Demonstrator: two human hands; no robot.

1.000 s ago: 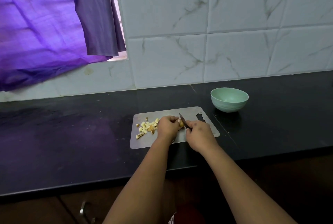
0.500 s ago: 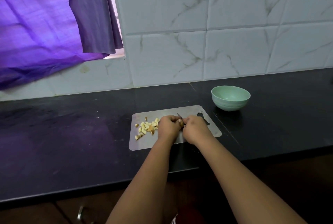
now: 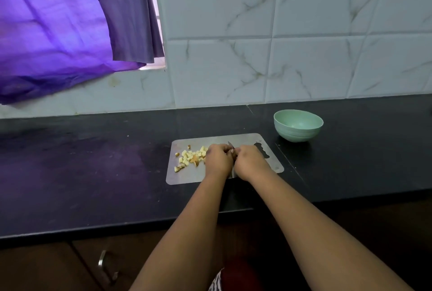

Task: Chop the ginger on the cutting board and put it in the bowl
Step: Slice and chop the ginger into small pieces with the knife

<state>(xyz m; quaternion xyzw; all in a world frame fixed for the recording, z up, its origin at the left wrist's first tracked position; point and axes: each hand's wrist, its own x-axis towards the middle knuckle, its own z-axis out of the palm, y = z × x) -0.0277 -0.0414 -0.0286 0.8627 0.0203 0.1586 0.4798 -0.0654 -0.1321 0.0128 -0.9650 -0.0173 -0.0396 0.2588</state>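
Diced ginger (image 3: 190, 157) lies at the cutting board's (image 3: 187, 176) left end, near the counter's (image 3: 93, 173) front edge. Left hand (image 3: 218, 158) curls over an uncut piece mid-board; right hand (image 3: 249, 161) grips the knife (image 3: 231, 144); mint bowl (image 3: 298, 125) sits beyond the board's right corner.

Black bench (image 3: 93, 173) runs along the tiled wall. Grey cutting board (image 3: 187, 177) lies flat near its front edge. Green bowl (image 3: 298, 125) stands on the bench at 1 o'clock from the board, just beside its corner, apart.
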